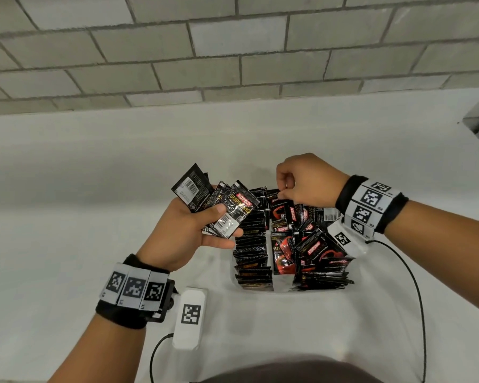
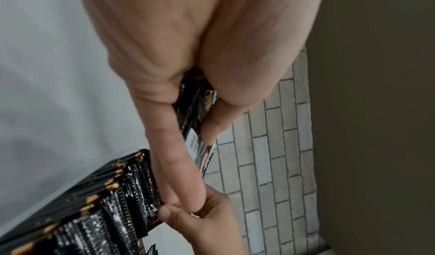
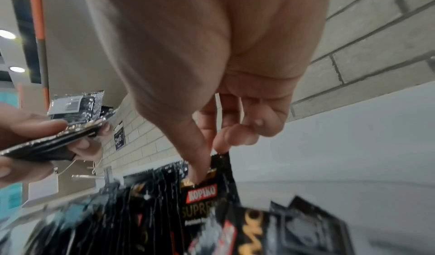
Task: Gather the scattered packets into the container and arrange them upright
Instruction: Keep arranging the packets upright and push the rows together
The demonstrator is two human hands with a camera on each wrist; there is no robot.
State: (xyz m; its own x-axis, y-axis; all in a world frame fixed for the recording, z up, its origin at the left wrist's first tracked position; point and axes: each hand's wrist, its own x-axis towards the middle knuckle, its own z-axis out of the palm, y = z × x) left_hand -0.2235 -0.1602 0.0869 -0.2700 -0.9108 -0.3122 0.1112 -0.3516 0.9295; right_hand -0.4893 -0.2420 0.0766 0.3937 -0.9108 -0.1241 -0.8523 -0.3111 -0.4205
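Several packets sat fanned in the left hand, its grip closed on them above the table. The right hand pinched one packet's top seam inside the container. Judged light, limp, slippery foil; best taken by the crimped edge.

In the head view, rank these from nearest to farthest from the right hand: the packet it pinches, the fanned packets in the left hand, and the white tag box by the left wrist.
1. Pinched packet, at the right hand's fingertips.
2. Fanned packets, to its left, in the left hand.
3. White tag box, low left, on the table.
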